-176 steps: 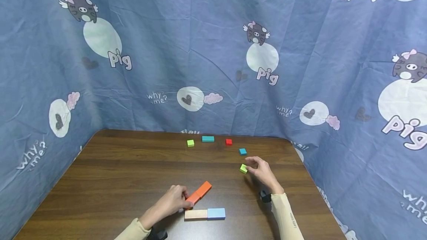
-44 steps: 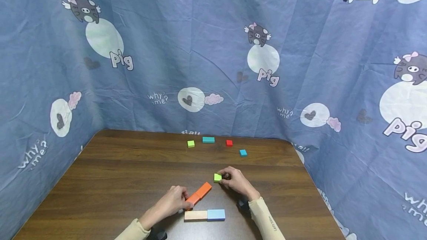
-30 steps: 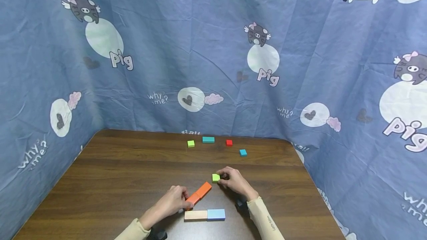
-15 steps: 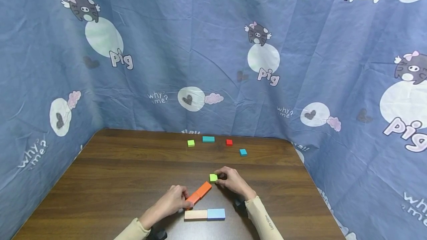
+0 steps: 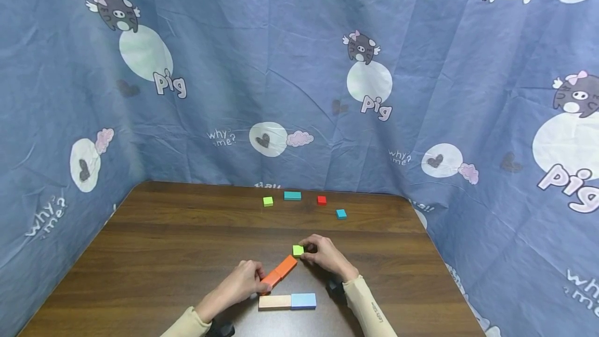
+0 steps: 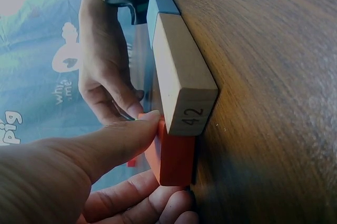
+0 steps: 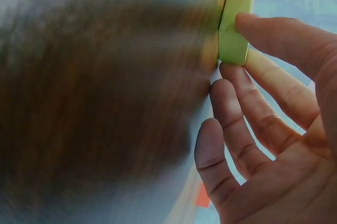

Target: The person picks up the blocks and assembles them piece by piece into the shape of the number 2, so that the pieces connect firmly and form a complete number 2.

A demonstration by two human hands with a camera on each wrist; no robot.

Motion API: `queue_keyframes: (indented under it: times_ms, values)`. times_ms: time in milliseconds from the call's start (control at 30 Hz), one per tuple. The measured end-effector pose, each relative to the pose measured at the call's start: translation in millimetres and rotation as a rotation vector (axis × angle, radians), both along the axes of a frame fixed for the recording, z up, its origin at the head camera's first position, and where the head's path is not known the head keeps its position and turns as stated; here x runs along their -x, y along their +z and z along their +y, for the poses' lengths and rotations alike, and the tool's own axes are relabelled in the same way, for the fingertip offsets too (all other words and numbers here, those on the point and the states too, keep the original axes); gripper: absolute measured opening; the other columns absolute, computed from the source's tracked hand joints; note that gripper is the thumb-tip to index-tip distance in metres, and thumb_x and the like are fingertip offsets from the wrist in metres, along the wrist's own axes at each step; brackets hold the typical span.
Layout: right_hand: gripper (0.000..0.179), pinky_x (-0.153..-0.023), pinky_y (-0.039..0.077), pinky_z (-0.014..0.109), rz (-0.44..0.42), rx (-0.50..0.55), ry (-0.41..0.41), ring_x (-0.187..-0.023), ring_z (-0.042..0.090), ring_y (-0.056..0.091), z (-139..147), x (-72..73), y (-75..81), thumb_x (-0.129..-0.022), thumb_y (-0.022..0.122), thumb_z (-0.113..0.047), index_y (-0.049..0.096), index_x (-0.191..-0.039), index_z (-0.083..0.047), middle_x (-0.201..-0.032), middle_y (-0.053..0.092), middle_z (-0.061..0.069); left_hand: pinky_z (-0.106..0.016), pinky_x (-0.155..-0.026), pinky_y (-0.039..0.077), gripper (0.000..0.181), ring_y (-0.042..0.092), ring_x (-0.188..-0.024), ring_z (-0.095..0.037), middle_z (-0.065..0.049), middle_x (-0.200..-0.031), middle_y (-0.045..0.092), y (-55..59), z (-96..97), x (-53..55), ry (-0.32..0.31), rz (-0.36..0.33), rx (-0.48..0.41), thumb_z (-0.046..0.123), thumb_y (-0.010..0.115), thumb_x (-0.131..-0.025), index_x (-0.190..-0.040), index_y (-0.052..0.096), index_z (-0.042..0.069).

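Two orange blocks lie end to end in a slanting row in the head view. My left hand (image 5: pixel 239 281) pinches the near orange block (image 6: pixel 176 158), thumb on one side and fingers under the other. The far orange block (image 5: pixel 286 263) points toward a small lime-green block (image 5: pixel 298 251), which my right hand (image 5: pixel 328 257) holds between thumb and fingers. In the right wrist view a narrow gap shows between the green block and the orange one. Just in front of the row lie a bare wooden block (image 5: pixel 274 302), marked 42 on its end, and a light blue block (image 5: pixel 303 300), end to end.
Along the back of the brown wooden table (image 5: pixel 187 233) lie another lime-green block (image 5: pixel 268 202), a teal block (image 5: pixel 292 196), a red block (image 5: pixel 321 201) and a small blue block (image 5: pixel 341 214). A blue printed curtain (image 5: pixel 299 92) hangs behind and beside the table.
My right hand has brought the green block from the right side of the table leftward to the far end of the orange row, slowing lately. The left hand has stayed on the orange block.
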State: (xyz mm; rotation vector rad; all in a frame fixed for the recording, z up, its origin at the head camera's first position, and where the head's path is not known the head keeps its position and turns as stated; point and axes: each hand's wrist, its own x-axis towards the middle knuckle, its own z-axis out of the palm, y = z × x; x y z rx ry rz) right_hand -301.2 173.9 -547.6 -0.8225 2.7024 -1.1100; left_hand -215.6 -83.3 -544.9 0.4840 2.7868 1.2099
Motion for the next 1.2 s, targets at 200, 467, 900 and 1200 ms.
queue_keyframes:
  times_ms: [200,467,900,1200]
  values:
    - [0.027,-0.075,0.048,0.022,0.02,-0.007,0.011,-0.086,0.008,0.059,0.5,0.2,-2.2,-0.085,0.073,-0.017,0.069,-0.111,-0.011,-0.099,0.066,-0.003,-0.019,-0.043,0.033,0.025,0.043,-0.048,-0.004,0.008,-0.057,0.05,-0.1,0.4,-0.7,0.004,0.004,-0.003,0.018,0.084,-0.068,-0.071,0.061,0.008]
    - [0.028,-0.076,0.049,0.024,0.014,0.006,0.012,-0.088,0.013,0.061,0.5,0.7,-2.9,-0.085,0.073,-0.018,0.068,-0.111,-0.011,-0.099,0.066,0.0,-0.019,-0.043,0.033,0.025,0.043,-0.048,-0.004,0.008,-0.058,0.05,0.2,0.4,-0.1,0.006,0.009,0.006,0.019,0.084,-0.068,-0.071,0.061,0.008]
    - [0.027,-0.076,0.047,0.022,-0.008,-0.007,0.003,-0.088,0.009,0.06,-0.5,-0.5,-2.1,-0.084,0.074,-0.018,0.068,-0.111,-0.013,-0.1,0.067,-0.001,-0.019,-0.043,0.03,0.026,0.041,-0.05,-0.005,0.008,-0.059,0.05,1.0,1.1,-0.9,0.003,0.001,0.011,0.017,0.084,-0.069,-0.071,0.061,0.007]
    - [0.027,-0.075,0.048,0.022,-0.032,0.004,0.011,-0.087,0.009,0.06,0.0,-0.4,-1.2,-0.085,0.073,-0.018,0.068,-0.111,-0.012,-0.1,0.067,0.002,-0.02,-0.044,0.033,0.025,0.043,-0.05,-0.005,0.007,-0.059,0.05,1.1,1.5,-0.5,0.01,0.012,0.016,0.018,0.084,-0.068,-0.07,0.061,0.008]
